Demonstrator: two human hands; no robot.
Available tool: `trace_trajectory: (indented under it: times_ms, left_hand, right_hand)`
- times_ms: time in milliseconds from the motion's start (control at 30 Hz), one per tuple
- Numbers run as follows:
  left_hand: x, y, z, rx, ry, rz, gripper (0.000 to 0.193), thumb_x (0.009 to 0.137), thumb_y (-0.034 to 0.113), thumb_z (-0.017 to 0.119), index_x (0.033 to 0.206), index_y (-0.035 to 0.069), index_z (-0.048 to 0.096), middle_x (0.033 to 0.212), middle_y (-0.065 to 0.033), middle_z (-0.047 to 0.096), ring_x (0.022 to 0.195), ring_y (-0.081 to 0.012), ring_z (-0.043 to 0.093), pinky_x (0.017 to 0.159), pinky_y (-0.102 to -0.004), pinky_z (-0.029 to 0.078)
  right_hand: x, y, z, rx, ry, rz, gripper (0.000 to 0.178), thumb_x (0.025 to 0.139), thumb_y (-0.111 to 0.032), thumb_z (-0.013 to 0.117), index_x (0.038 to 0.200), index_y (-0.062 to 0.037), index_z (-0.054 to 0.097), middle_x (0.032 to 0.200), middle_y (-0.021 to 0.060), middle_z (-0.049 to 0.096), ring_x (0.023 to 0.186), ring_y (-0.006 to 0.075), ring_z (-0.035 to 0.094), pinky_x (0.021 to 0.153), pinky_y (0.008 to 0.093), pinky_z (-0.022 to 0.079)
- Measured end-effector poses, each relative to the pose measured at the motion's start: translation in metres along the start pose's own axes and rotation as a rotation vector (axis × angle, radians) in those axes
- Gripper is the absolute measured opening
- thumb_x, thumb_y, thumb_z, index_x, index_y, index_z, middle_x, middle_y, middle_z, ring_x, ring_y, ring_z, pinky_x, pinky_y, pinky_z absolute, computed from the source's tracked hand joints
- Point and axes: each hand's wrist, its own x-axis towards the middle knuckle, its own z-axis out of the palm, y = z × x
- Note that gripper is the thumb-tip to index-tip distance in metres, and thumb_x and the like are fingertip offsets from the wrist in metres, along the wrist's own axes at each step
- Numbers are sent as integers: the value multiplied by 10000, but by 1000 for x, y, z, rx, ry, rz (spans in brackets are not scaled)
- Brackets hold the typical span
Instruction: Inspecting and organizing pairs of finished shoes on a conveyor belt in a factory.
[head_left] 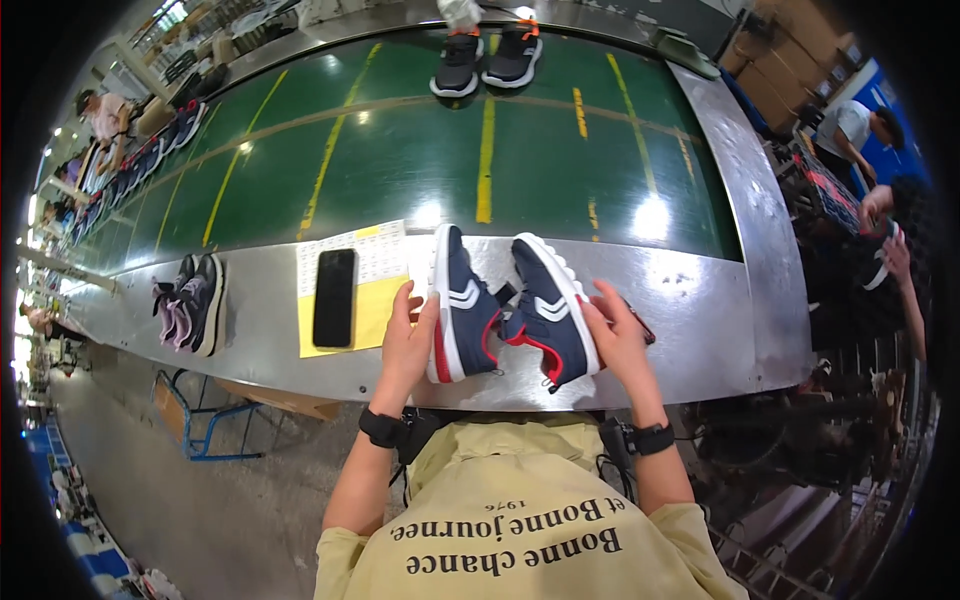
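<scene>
A pair of navy sneakers with white soles, white side marks and red linings is in front of me, toes pointing away. They lie tipped on their sides, soles outward and openings toward each other. My left hand [407, 338] grips the left sneaker [468, 300] along its outer sole, thumb against the edge. The right sneaker [552, 305] is gripped by my right hand [622, 335], its thumb on the sole near the heel. Some right-hand fingers are hidden, and a small dark and red object [640, 322] shows beside them, too little of it to name.
A black phone [334, 298] lies on a yellow-and-white printed sheet [375, 315] on the metal table edge [700, 340]. Lilac and black sneakers [195, 305] stand at left. Black sneakers [485, 62] rest across the green belt [400, 150]. People work at both sides.
</scene>
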Motion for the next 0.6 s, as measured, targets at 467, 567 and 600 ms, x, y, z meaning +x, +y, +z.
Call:
trace_trajectory:
  times_ms: [467,567,600]
  left_hand:
    - [-13,21,25,-1430,-428,-521,423,947,414,384,1202,94,494,1130,-87,594,997,-223,600,853,-392,512]
    - [-12,27,29,-1419,-446,-509,426,950,414,373,1209,96,489,1139,-92,590,1007,-225,596,861,-399,508]
    - [-13,29,29,-1410,-443,-512,429,953,413,361,1217,96,481,1144,-93,587,1010,-225,594,866,-397,506]
  right_hand:
    - [2,-21,35,1572,-298,831,406,959,-377,343,1178,-82,518,1140,98,589,1012,246,588,879,422,484]
    - [-4,-42,41,1593,-315,841,418,962,-380,326,1199,-83,502,1159,97,580,1033,252,578,888,435,478]
    - [-6,-51,40,1593,-291,832,435,966,-385,307,1221,-79,483,1176,94,570,1040,248,574,901,431,468]
